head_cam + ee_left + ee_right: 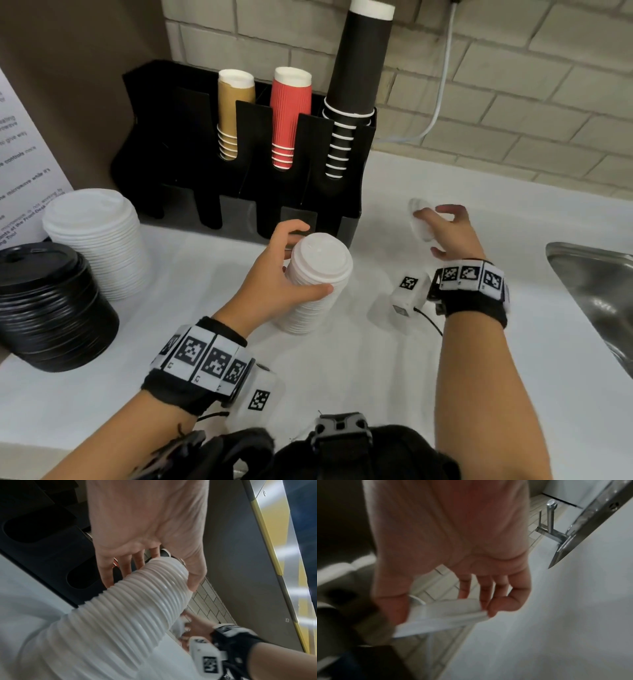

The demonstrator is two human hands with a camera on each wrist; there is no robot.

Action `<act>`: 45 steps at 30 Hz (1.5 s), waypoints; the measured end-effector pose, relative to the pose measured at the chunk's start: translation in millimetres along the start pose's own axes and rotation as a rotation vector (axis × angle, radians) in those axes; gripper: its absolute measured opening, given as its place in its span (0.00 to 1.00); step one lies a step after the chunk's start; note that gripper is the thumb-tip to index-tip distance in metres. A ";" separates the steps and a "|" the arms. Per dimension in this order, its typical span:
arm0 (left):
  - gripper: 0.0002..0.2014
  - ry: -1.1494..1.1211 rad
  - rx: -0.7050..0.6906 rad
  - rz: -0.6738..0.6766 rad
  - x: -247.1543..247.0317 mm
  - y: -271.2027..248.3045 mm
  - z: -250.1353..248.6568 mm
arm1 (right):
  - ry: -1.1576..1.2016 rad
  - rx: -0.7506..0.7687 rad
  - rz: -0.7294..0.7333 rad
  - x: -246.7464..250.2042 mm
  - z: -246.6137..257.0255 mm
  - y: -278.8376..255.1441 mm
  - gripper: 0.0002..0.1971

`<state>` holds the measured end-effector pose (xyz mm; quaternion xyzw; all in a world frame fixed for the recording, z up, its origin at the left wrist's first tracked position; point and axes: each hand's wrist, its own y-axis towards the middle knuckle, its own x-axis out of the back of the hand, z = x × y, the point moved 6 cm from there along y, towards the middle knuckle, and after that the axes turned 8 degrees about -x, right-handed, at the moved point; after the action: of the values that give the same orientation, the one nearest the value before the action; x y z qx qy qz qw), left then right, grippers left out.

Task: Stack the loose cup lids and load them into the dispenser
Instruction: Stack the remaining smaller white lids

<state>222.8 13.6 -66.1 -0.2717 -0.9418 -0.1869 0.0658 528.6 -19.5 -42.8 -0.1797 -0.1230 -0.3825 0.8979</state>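
Your left hand grips the tall stack of white lids near its top, thumb on the near side and fingers curled round the far side. The left wrist view confirms it: thumb and fingers wrap the ribbed stack. The stack's base sits on the white table, just in front of the black dispenser.

Your right hand holds a loose white lid to the right of the dispenser, above the table. In the right wrist view the lid is pinched between thumb and fingertips; that frame is blurred, so I can't tell whether it's one lid or several.

The dispenser's slots hold a tan cup stack, a red cup stack and a black cup stack.

Left of the dispenser, on the table: a wider stack of white lids and, touching it on the near side, a stack of black lids.

Far right of the dispenser is a steel sink. A white cable runs down the brick wall behind.
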 end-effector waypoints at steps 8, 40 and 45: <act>0.32 -0.036 0.033 -0.026 -0.7 -2.9 4.9 | -0.058 0.441 0.497 -65.6 31.1 -123.3 0.17; 0.37 -0.206 0.504 0.181 -20.3 -14.2 31.8 | -0.306 0.457 0.567 -99.0 18.1 -133.3 0.18; 0.41 -0.170 0.477 0.092 -30.1 4.3 36.3 | -0.338 0.478 0.463 -91.6 27.7 -116.0 0.22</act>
<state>249.6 16.3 -104.9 -0.3059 -0.9480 0.0673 0.0573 379.4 -23.7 -24.1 -0.0486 -0.3116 -0.0945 0.9442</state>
